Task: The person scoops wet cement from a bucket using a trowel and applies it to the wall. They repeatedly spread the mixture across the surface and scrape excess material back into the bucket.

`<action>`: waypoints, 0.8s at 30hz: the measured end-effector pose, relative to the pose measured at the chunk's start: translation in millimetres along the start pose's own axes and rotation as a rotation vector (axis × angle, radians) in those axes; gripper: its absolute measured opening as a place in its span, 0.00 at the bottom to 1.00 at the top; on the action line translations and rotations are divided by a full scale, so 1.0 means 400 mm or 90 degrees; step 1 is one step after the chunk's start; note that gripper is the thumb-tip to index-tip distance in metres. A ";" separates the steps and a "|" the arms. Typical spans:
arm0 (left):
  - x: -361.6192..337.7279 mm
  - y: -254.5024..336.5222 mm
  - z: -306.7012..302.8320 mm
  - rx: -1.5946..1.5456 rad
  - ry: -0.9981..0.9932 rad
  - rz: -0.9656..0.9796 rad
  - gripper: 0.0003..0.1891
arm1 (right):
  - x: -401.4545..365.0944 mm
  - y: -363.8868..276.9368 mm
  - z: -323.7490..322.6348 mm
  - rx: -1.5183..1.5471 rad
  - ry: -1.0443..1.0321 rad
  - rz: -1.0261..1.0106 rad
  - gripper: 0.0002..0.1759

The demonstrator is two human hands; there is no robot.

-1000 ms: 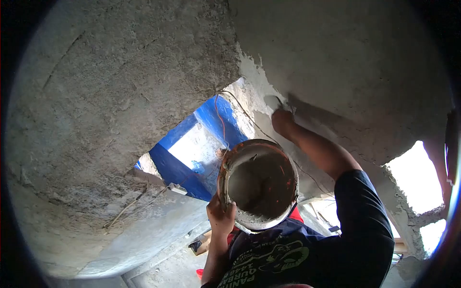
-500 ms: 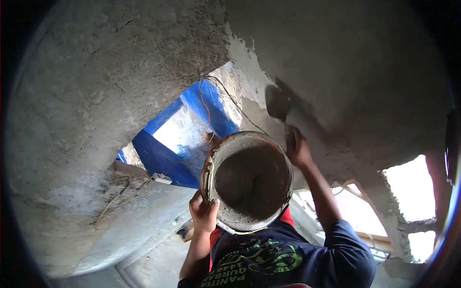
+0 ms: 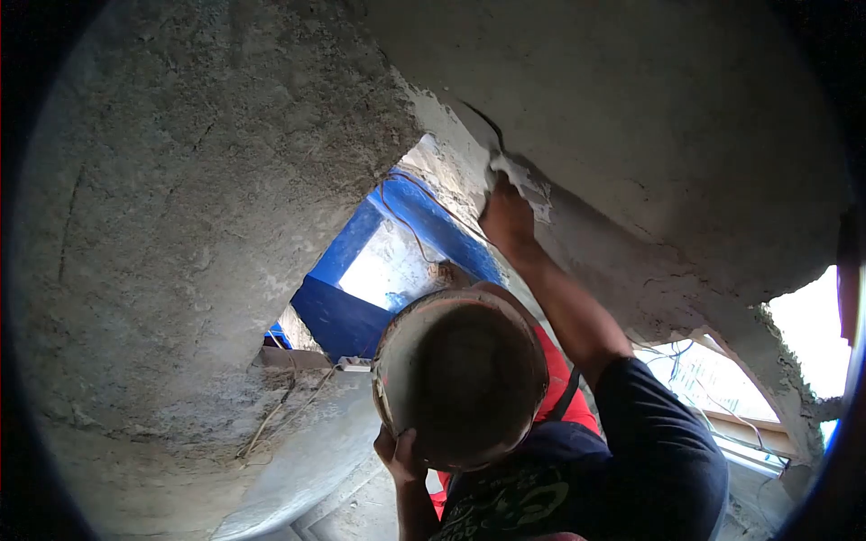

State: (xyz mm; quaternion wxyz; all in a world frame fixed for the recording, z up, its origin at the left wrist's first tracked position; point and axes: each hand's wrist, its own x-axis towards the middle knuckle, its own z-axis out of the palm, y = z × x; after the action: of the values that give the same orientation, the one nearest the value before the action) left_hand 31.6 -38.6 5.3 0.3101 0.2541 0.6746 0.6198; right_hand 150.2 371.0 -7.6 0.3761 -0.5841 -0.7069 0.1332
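Observation:
My left hand (image 3: 400, 455) is closed on the lower left rim of a round bucket (image 3: 386, 397), its thumb over the edge. Grey wet mortar (image 3: 469, 379) lies inside, mostly in shadow. Farther up, my right hand (image 3: 510, 216) is wrapped round the handle of a trowel (image 3: 495, 135). The blade shows nearly edge-on as a dark curved line, at the wall surface. Around it, fresh dark plaster (image 3: 622, 117) borders a lighter, rough strip of wall (image 3: 442, 122).
Left of the bucket is an opening with blue-painted sides (image 3: 338, 316). A loose cable (image 3: 424, 194) hangs across it, and a power strip (image 3: 354, 363) lies by its lower edge. Bright wall openings (image 3: 722, 379) are at the right.
My right hand has moved up and left with the trowel, whose blade turned from face-on to nearly edge-on. The bucket sits lower in view, still in my left hand. The camera view has shifted.

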 end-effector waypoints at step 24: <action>0.140 0.097 0.163 -0.081 -0.175 0.124 0.36 | -0.618 0.403 -0.467 0.529 -0.291 0.543 0.17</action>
State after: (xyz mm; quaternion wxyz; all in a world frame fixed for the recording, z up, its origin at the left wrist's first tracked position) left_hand 39.9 50.5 35.4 0.3532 0.3802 0.5576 0.6479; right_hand 404.0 140.7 -74.4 0.3252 -0.5763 -0.3637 0.6556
